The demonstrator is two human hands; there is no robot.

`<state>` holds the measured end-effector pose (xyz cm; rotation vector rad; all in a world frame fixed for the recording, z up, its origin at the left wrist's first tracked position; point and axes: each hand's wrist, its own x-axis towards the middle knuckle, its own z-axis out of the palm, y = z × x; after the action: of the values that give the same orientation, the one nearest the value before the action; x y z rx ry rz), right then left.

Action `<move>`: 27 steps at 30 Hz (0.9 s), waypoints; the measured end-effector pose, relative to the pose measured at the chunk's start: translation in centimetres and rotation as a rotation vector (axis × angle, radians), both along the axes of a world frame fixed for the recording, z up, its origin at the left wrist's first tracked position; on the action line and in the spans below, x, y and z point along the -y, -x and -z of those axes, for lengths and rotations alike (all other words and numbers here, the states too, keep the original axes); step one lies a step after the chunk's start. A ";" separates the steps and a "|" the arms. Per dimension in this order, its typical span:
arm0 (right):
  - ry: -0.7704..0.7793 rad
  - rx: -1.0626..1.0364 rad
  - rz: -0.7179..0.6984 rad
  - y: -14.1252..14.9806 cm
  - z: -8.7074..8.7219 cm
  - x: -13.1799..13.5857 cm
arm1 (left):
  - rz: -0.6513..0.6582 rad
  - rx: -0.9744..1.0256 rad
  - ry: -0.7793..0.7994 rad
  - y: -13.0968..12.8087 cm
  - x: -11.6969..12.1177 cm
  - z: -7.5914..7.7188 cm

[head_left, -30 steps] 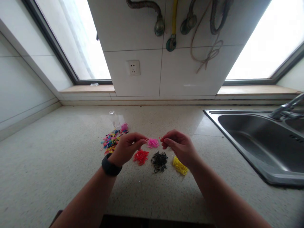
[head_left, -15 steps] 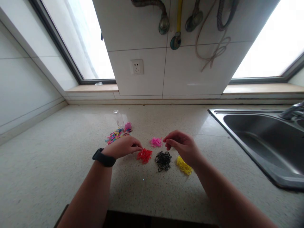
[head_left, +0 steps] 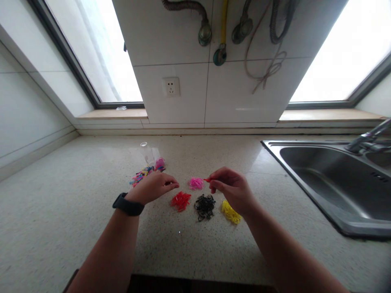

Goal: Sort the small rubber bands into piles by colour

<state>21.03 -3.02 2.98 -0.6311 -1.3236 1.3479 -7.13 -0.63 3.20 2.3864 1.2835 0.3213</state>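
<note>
My right hand (head_left: 229, 185) pinches a few small red rubber bands (head_left: 207, 180) between thumb and fingers, above the counter beside the pink pile. To the left, my left hand (head_left: 157, 186) has thumb and fingertips together; what they hold, if anything, is too small to make out. It hovers partly over a mixed-colour pile of rubber bands (head_left: 139, 176), hiding much of it. Between the hands lie a pink rubber band pile (head_left: 196, 183), a red pile (head_left: 181, 201) and a black pile (head_left: 205, 207). A yellow pile (head_left: 231, 212) sits below my right hand, partly covered by it.
Behind the mixed pile lies a clear plastic cup (head_left: 147, 152), with a pink object (head_left: 159, 163) near it. A steel sink (head_left: 324, 179) with a faucet (head_left: 369, 137) is at the right of the speckled counter (head_left: 180, 252). A tiled wall with pipes rises behind.
My left hand went from near my right hand down to the red pile's edge, then drew back up and left. My right hand stays near the pink pile with red bands.
</note>
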 end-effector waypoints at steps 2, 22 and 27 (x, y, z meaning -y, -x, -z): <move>0.005 -0.026 0.009 0.0 -0.2 0.2 | -0.018 -0.016 -0.039 0.0 0.0 0.0; -0.510 0.687 0.096 2.3 0.4 1.3 | -0.162 -0.075 -0.194 0.5 0.1 -0.6; -0.791 1.048 0.011 4.4 1.6 1.4 | -0.201 -0.072 -0.239 0.8 -0.1 -0.5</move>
<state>16.66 -4.46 1.42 -0.7867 -2.4768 0.3050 -7.94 -0.57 3.74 2.4857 1.6041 0.4758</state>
